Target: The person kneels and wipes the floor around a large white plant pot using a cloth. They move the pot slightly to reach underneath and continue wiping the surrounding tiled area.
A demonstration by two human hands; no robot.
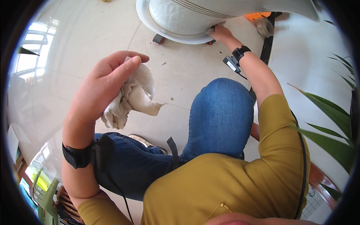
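My left hand (112,76) grips a crumpled off-white cloth (140,92), which hangs above the tiled floor, one corner dangling free. Ahead of me stands a large white glazed ceramic pot (180,17) with thin line bands. Its foot sits on a round white tray (168,36) with casters (159,39). At the right side of the pot's foot, my right hand (220,33) presses a small greyish cloth (211,29) into the gap by the tray's rim. The fingertips there are partly hidden.
Green plant leaves (329,107) reach in from the right, beside a white wall with a dark skirting (266,47). An orange object (257,15) and a clear plastic bag (265,27) lie by that skirting. Small debris (171,98) dots the floor. A green plastic rack (46,194) stands lower left.
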